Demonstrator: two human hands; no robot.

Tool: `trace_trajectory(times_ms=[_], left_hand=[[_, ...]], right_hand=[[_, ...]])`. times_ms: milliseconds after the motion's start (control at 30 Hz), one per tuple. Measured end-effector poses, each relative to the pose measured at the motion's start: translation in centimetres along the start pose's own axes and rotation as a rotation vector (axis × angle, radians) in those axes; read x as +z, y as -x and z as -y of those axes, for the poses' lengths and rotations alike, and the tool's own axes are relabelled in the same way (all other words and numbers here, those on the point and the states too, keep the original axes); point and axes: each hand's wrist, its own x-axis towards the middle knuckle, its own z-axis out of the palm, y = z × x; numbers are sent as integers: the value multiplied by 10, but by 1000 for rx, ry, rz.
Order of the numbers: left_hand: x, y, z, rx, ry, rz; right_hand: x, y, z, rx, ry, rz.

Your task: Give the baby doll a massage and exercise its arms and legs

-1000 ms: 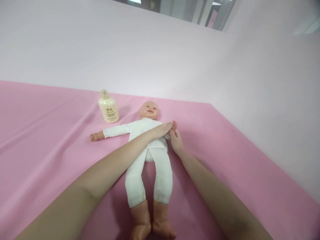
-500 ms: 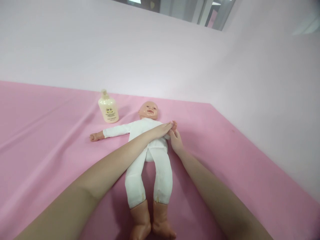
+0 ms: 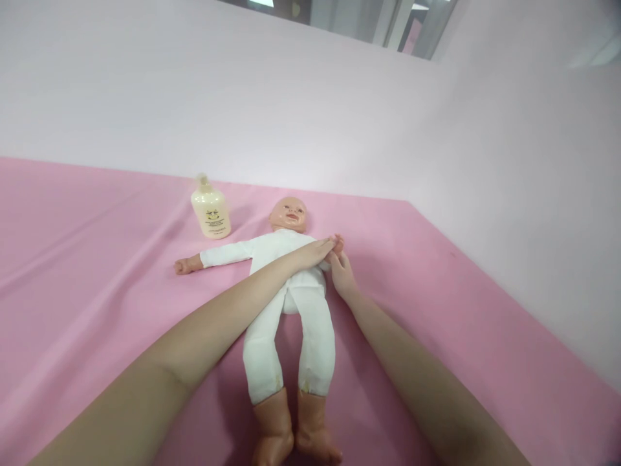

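Note:
A baby doll (image 3: 316, 336) in a white cloth suit lies on its back, its head away from me. My left hand (image 3: 315, 252) reaches across the doll's chest, with straight fingers laid flat over the doll's wrist and hand on the right. From the right side, my right hand (image 3: 343, 275) holds that same doll's hand (image 3: 338, 243), its fingers partly hidden underneath. The doll's other arm (image 3: 226, 253) stretches out to the left. Beyond that arm stands a cream pump bottle (image 3: 213, 213) with a printed label, touched by neither hand.
A pink cloth (image 3: 97, 278) with soft creases covers the surface under the doll. Its right edge runs diagonally beside a pale wall (image 3: 242, 103). A window (image 3: 349, 22) shows at the top of the view.

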Motion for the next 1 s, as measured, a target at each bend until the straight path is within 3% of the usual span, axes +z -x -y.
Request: trace_trajectory(times_ms=[1000], left_hand=[[0,3,-7,-2,-32,15]], right_hand=[[0,0,-3,-9,-8,-5]])
